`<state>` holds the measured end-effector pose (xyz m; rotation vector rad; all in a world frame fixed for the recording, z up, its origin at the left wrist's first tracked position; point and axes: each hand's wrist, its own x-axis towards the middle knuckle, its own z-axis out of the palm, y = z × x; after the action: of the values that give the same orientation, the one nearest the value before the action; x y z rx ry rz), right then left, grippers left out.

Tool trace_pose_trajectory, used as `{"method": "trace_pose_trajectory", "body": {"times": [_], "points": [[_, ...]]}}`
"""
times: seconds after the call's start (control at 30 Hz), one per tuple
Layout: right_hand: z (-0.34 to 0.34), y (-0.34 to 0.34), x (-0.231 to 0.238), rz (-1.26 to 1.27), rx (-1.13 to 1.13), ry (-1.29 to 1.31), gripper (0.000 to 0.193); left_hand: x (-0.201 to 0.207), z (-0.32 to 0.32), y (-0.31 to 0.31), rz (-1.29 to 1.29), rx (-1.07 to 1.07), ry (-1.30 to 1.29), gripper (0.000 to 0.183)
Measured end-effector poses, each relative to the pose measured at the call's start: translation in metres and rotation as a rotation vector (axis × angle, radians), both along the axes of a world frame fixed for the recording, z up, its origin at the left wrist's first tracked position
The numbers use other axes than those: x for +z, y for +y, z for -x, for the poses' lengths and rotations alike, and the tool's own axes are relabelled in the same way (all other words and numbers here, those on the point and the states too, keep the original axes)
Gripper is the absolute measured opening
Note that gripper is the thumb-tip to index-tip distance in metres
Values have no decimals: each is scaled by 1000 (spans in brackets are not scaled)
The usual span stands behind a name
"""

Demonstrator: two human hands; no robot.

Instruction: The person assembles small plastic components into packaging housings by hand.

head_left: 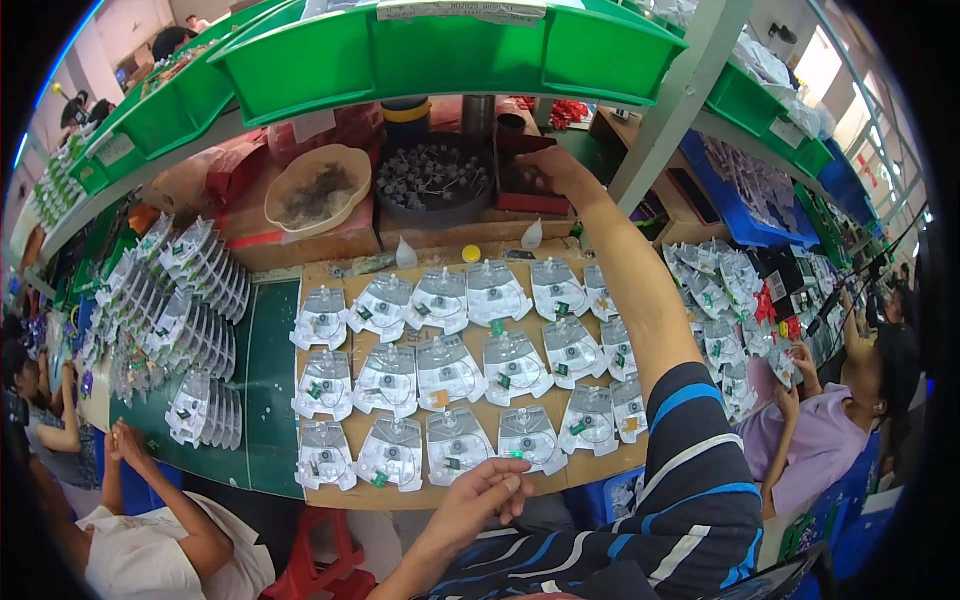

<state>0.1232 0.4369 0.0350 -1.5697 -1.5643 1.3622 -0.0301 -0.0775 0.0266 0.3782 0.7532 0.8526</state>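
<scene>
My right hand (548, 170) reaches over a small red box (530, 201) at the back of the bench; its fingers dip inside, so their grip is hidden. Above the front edge, my left hand (484, 502) is loosely closed, thumb against the curled fingers; anything inside it is hidden. Nearest to it is a grey-and-white plastic housing (527, 432) with a small green circuit board. Several like housings (450, 366) lie in three rows on a brown cardboard sheet (400, 497); most carry small green boards and thin wires.
A dark round tub (432, 210) of small stemmed parts and a cream basin (318, 222) stand behind the rows. White dropper bottles (405, 254) and a yellow cap (472, 254) sit nearer. Housings are stacked left (190, 290). Green bins (450, 55) hang overhead. Co-workers sit on both sides.
</scene>
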Motion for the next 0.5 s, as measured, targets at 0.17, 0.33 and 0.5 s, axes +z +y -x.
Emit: {"method": "trace_pose_trajectory", "body": {"times": [0.17,0.33,0.5], "points": [[-2,-19,11,-60,-69,80,14,9,-1,0,-59,-1,-14,28],[-8,-44,38,-7,-86,115,11,16,1,3,-170,61,-78,31],[-5,-120,65,38,62,399,17,14,-1,51,-223,375,-177,52]]}}
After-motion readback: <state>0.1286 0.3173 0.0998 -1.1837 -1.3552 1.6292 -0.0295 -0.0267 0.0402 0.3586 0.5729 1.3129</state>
